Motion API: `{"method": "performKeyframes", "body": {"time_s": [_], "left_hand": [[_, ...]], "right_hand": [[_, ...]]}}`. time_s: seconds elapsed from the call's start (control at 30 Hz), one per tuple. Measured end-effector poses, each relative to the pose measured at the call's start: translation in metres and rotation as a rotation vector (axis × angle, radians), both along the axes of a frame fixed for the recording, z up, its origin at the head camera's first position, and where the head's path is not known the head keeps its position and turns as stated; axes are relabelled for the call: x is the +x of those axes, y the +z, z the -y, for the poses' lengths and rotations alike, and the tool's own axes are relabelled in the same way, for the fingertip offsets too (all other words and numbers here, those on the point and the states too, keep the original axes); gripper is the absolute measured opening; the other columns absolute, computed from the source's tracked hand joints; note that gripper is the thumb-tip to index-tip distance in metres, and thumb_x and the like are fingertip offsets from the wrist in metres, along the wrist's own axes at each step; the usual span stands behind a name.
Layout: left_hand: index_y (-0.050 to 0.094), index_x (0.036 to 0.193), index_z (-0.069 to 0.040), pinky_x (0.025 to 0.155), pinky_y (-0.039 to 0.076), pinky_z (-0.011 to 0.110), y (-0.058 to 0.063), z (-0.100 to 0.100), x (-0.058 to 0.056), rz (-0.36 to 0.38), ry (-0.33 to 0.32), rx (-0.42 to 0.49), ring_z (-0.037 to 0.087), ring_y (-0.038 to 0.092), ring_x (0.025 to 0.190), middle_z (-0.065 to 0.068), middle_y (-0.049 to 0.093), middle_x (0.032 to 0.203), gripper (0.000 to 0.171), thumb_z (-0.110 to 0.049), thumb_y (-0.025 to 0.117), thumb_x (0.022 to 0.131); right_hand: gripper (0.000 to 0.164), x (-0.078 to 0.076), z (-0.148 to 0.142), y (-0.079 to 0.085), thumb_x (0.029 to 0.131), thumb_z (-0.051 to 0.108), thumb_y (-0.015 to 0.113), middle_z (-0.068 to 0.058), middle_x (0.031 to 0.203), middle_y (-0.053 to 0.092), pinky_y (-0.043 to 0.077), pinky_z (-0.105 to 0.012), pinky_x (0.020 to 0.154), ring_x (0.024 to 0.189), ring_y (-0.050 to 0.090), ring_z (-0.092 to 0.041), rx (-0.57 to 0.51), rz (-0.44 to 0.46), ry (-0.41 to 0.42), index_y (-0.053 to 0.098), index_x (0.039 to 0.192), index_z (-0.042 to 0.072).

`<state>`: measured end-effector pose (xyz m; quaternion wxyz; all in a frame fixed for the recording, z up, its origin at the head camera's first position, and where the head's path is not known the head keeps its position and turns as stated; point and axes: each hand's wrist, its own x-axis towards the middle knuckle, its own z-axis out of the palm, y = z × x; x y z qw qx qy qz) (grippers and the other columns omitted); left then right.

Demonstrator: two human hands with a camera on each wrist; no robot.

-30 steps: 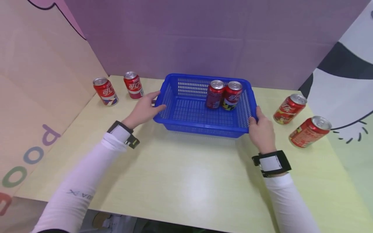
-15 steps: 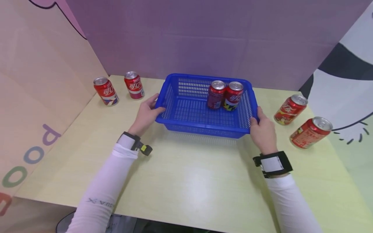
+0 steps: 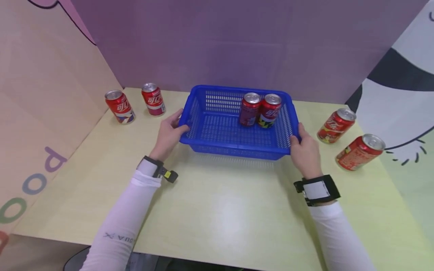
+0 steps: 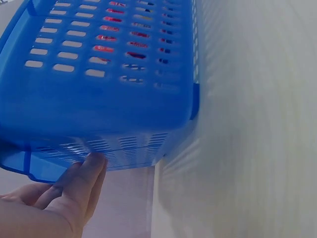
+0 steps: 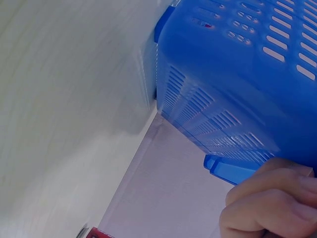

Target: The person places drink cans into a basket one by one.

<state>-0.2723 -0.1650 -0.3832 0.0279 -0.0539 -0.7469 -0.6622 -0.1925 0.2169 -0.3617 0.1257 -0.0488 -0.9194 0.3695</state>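
Observation:
A blue plastic basket (image 3: pixel 234 149) with slotted walls is held between both hands, close over the table in the head view. Inside it, at the right, two red soda cans (image 3: pixel 250 111) stand upright side by side. My left hand (image 3: pixel 168 136) grips the left end, thumb on the rim; in the left wrist view its fingers (image 4: pixel 81 186) lie against the basket's outer wall (image 4: pixel 89 106). On the right end, my right hand (image 3: pixel 306 156) holds the rim, thumb on top. Curled fingers (image 5: pixel 267 203) show beneath that end in the right wrist view.
Two red cans (image 3: pixel 120 107) stand on the light wooden table (image 3: pixel 217 203) at the back left. Another two cans (image 3: pixel 360 152) are at the right, beyond my right hand. A purple panel (image 3: pixel 217 41) rises close behind the basket.
My left hand has shifted its hold on the left end, and the left wrist and forearm have swung to the right. The basket, the cans and my right hand look almost unmoved.

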Motion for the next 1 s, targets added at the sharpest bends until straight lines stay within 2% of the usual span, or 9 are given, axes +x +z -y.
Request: {"method": "performKeyframes", "body": {"time_s": [0.23,0.37,0.7,0.73,0.77,0.83,0.87,0.93,1.0], "left_hand": [[0.041,0.151,-0.015,0.089,0.052,0.033,-0.001,-0.004,0.002,0.032,0.012,0.062,0.027,0.059,0.114,0.018,0.06,0.129,0.07,0.001,0.063,0.086],[0.04,0.151,-0.015,0.092,0.05,0.034,-0.002,-0.003,0.003,0.047,0.016,0.089,0.025,0.058,0.118,0.017,0.058,0.134,0.071,0.0,0.064,0.086],[0.041,0.151,-0.016,0.094,0.05,0.035,-0.005,0.0,0.003,0.052,0.007,0.096,0.025,0.057,0.119,0.016,0.057,0.135,0.07,-0.001,0.064,0.087],[0.041,0.151,-0.017,0.093,0.05,0.035,-0.006,0.0,0.003,0.053,0.009,0.097,0.025,0.057,0.118,0.016,0.057,0.135,0.07,-0.001,0.064,0.087],[0.041,0.151,-0.017,0.093,0.05,0.035,-0.006,0.0,0.002,0.053,0.012,0.097,0.025,0.057,0.118,0.016,0.057,0.135,0.07,-0.001,0.064,0.086],[0.041,0.151,-0.017,0.091,0.051,0.034,-0.006,-0.001,0.002,0.052,0.014,0.1,0.025,0.058,0.117,0.016,0.058,0.134,0.071,-0.001,0.065,0.086],[0.041,0.151,-0.017,0.091,0.051,0.034,-0.006,-0.001,0.002,0.053,0.014,0.102,0.025,0.058,0.116,0.016,0.058,0.133,0.071,-0.001,0.065,0.086],[0.041,0.151,-0.016,0.09,0.052,0.034,-0.006,-0.001,0.003,0.052,0.011,0.107,0.026,0.059,0.115,0.016,0.059,0.133,0.071,-0.001,0.065,0.086],[0.041,0.151,-0.016,0.09,0.052,0.034,-0.006,-0.001,0.003,0.049,0.01,0.109,0.026,0.059,0.115,0.016,0.058,0.133,0.071,-0.001,0.065,0.086]], "right_hand": [[0.055,0.002,-0.002,0.0,0.105,0.02,0.038,-0.027,0.151,0.029,0.026,-0.055,0.11,0.136,0.031,-0.045,0.003,-0.01,-0.003,0.022,0.153,-0.002],[0.055,0.002,0.0,0.001,0.105,0.019,0.039,-0.027,0.151,0.029,0.026,-0.054,0.11,0.136,0.031,-0.045,-0.001,-0.017,0.001,0.023,0.152,-0.003],[0.057,0.001,-0.002,0.002,0.105,0.021,0.04,-0.029,0.149,0.031,0.029,-0.057,0.107,0.134,0.034,-0.045,0.014,0.011,0.027,0.022,0.153,-0.003],[0.058,0.001,-0.003,0.003,0.105,0.022,0.04,-0.031,0.147,0.034,0.032,-0.058,0.105,0.132,0.038,-0.046,0.027,0.015,0.034,0.022,0.153,-0.004],[0.058,0.001,-0.005,0.004,0.105,0.025,0.041,-0.033,0.14,0.043,0.039,-0.057,0.1,0.124,0.047,-0.046,0.047,0.01,0.038,0.025,0.152,-0.004],[0.06,0.003,-0.011,0.007,0.104,0.032,0.041,-0.033,0.118,0.059,0.05,-0.053,0.083,0.102,0.06,-0.044,0.085,-0.003,0.037,0.031,0.151,-0.005],[0.062,0.005,-0.014,0.01,0.104,0.037,0.042,-0.029,0.106,0.063,0.051,-0.05,0.072,0.089,0.062,-0.041,0.111,-0.012,0.026,0.034,0.15,-0.004],[0.065,0.008,-0.023,0.017,0.102,0.045,0.043,-0.021,0.086,0.062,0.044,-0.045,0.059,0.072,0.057,-0.035,0.162,-0.047,-0.008,0.041,0.146,-0.003],[0.065,0.01,-0.035,0.026,0.1,0.047,0.048,-0.022,0.085,0.06,0.042,-0.046,0.062,0.073,0.055,-0.035,0.204,-0.094,-0.039,0.048,0.14,-0.005]]}}
